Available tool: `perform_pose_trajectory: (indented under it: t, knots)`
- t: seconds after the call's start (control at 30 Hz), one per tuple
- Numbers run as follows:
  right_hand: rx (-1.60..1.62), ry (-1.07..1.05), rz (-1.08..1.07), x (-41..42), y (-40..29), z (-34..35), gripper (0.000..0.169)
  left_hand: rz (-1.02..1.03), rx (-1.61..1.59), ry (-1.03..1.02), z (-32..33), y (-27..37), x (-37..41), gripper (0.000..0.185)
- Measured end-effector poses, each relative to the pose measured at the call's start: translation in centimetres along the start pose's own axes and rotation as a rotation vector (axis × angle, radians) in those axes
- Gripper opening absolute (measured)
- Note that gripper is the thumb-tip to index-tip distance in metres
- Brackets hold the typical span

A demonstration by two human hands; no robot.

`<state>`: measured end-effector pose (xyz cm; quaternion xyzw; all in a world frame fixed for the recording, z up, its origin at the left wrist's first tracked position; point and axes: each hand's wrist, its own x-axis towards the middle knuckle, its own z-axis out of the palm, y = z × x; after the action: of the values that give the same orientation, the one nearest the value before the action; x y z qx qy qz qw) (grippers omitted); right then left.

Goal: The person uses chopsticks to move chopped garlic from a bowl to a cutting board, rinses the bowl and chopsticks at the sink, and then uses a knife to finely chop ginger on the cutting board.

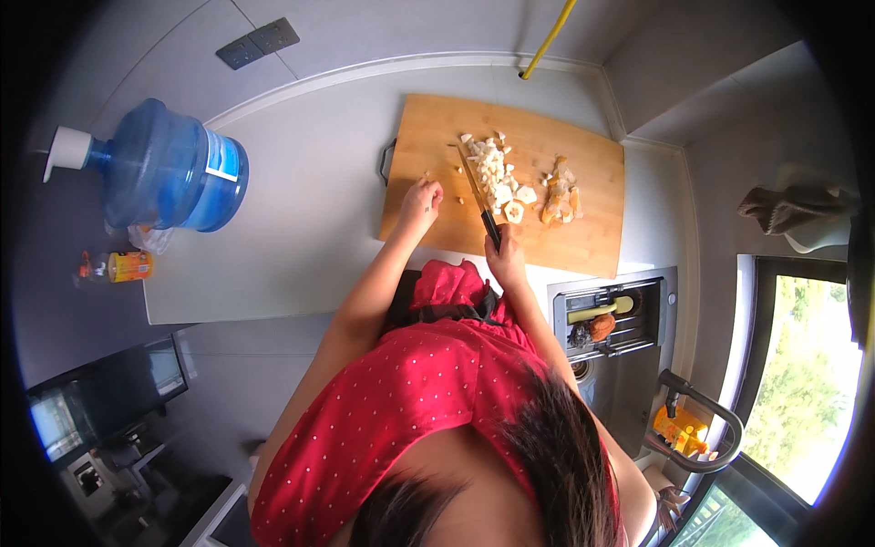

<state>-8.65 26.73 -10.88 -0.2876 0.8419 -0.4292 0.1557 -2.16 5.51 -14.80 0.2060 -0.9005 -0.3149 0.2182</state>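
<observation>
My right hand [507, 258] grips the black handle of a kitchen knife [472, 179], whose blade points away from me over a wooden cutting board [437, 123]. Along the blade's right side lies a heap of chopped pale pieces [490, 163], with larger cut slices [514, 211] at its near end. Farther right on the board is a pile of brownish peelings [562, 198]. My left hand [422, 204] is over the board's left part, fingers curled in; whether anything is between the fingertips cannot be seen. A few small bits lie between that hand and the knife.
A large blue water bottle [171, 167] with a white pump lies left on the pale countertop [294, 184], near a small bottle with an orange label [130, 267]. At right are a sink [622, 403] with a rack holding scrubbers and a peeler-like green tool, a faucet [718, 410] and a window.
</observation>
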Motion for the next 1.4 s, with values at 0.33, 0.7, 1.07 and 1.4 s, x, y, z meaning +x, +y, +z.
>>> perform_pose_trajectory:
  t: [0.33, 0.7, 1.07, 1.4]
  knots:
    - [0.024, 0.016, 0.003, -0.5, -0.7, 0.0, 0.018, -0.056, -0.072, 0.086, 0.4, -0.2, -0.9, 0.013]
    - [-0.012, -0.079, -0.085, -0.7, -0.6, 1.3, 0.023, -0.129, -0.114, 0.114, 0.5, -0.1, -1.0, 0.010]
    - [-0.077, -0.174, -0.067, -0.9, 0.7, 2.8, 0.023, -0.118, -0.096, 0.171, 0.4, 0.5, -1.1, 0.008]
    - [-0.171, -0.271, -0.024, -0.7, 0.4, 2.9, 0.025, -0.091, -0.080, 0.195, 0.0, 1.1, -1.0, 0.009]
